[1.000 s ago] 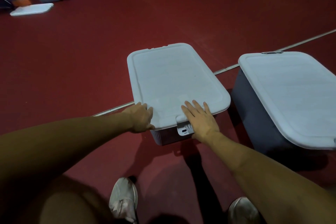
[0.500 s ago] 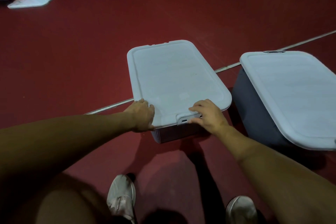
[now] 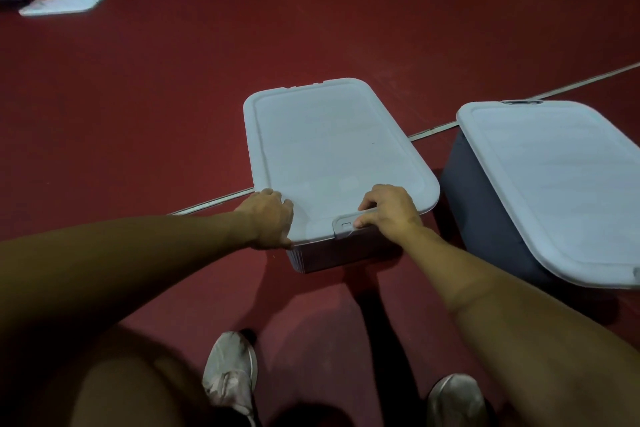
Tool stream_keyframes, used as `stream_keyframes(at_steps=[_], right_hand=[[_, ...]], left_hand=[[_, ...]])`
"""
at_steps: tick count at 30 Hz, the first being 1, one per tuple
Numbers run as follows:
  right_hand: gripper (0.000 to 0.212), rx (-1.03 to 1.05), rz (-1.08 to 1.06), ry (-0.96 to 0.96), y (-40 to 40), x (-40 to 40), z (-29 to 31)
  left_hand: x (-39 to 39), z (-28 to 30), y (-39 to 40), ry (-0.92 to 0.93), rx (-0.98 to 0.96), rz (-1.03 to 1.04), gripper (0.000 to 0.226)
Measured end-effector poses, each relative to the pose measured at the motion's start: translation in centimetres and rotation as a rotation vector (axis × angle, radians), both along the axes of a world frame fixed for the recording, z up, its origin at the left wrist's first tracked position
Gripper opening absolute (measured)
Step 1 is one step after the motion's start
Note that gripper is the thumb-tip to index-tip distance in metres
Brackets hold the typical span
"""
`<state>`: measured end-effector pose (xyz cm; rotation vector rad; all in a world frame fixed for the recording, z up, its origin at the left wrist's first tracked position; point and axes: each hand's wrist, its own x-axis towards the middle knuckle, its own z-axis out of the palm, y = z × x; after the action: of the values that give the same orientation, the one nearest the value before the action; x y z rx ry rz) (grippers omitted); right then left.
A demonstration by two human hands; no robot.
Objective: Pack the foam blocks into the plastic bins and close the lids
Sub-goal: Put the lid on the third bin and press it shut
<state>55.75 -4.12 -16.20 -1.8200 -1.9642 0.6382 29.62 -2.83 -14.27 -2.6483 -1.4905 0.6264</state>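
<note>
The left hand (image 3: 268, 218) curls over the near-left corner of the lid (image 3: 332, 152), fingers bent down on the rim, pinning it to the bin (image 3: 332, 253) on the red floor (image 3: 138, 114). The right hand (image 3: 389, 211) hooks curled fingers round the grey latch (image 3: 346, 224) at the lid's near edge, so the step is closing; whether the latch has seated is hard to tell. Next it likely needs firm downward pressure, while the second bin (image 3: 485, 211) at right already wears its lid.
</note>
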Motion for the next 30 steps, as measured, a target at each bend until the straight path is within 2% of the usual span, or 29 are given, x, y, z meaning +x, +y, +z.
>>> stream_keyframes(at_steps=[5,8,11,13,15,17,19,22,25,30], right_hand=[[0.036,-0.012,0.090,-0.043,-2.8,-4.2,0.3],[0.042,0.032,0.189,-0.146,-4.8,-7.3,-0.2],[0.046,-0.033,0.259,-0.167,-4.6,-5.9,0.1],[0.052,0.022,0.134,-0.172,-3.6,-3.4,0.3],[0.058,0.131,-0.137,-0.194,-2.7,-0.7,0.3],[0.075,0.029,-0.333,-0.240,-2.0,1.5,-0.1],[0.091,-0.172,-0.379,-0.109,-1.6,2.5,-0.8],[0.088,-0.247,-0.365,0.028,-1.7,2.2,-1.4],[0.089,-0.262,-0.370,0.049,-2.8,1.2,-1.1],[0.090,-0.268,-0.286,0.043,-8.2,-1.6,-0.7]], left_hand=[[0.8,1.1,-0.4,-0.166,-0.071,-0.037,0.064],[1.5,1.6,-0.6,-0.147,-0.171,-0.053,0.067],[1.3,2.0,-0.4,-0.143,-0.290,-0.054,0.049],[0.5,1.8,-0.3,-0.172,-0.345,-0.045,0.038],[-0.1,1.3,-0.3,-0.206,-0.365,-0.024,0.038],[-0.3,1.2,-0.3,-0.212,-0.352,-0.018,0.039],[-0.3,1.4,-0.2,-0.184,-0.319,-0.008,0.040],[0.1,2.6,0.2,-0.177,-0.199,0.028,0.051],[0.4,3.7,0.6,-0.207,-0.085,0.059,0.055],[1.1,3.7,-0.3,-0.202,-0.036,0.089,0.067]])
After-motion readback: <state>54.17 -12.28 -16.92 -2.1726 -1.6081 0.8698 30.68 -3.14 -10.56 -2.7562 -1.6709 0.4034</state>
